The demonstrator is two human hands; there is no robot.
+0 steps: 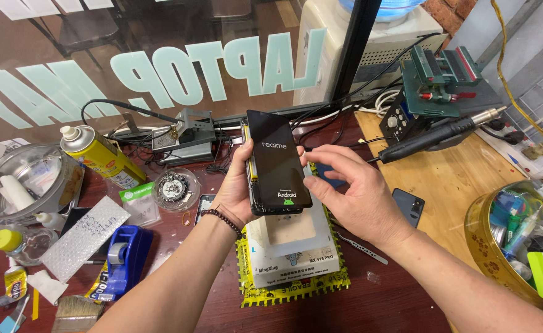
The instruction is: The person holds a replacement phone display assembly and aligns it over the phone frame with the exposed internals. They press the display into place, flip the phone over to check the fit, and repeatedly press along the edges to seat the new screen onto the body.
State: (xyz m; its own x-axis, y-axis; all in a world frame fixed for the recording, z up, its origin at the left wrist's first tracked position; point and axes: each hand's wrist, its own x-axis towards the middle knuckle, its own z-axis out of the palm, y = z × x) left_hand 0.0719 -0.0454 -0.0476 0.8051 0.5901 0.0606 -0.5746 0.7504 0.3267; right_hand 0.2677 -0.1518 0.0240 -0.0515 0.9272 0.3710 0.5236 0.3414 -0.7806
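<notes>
brush (74,314): bottom left on bench (407,308), nearest camera
tape dispenser (123,259): blue, left of forearm
left hand (237,191): wrapped around phone's left edge
phone (277,161): black, lit screen, held above white heating pad (290,246)
right hand (351,194): fingers loosely spread, thumb touching phone's right edge

A black smartphone (277,161) is standing nearly upright in mid-air, above the surface, its top leaning slightly to the left. Its screen is glowing with white lettering on a dark background, and its yellowish inner frame is showing along its left edge.
</notes>
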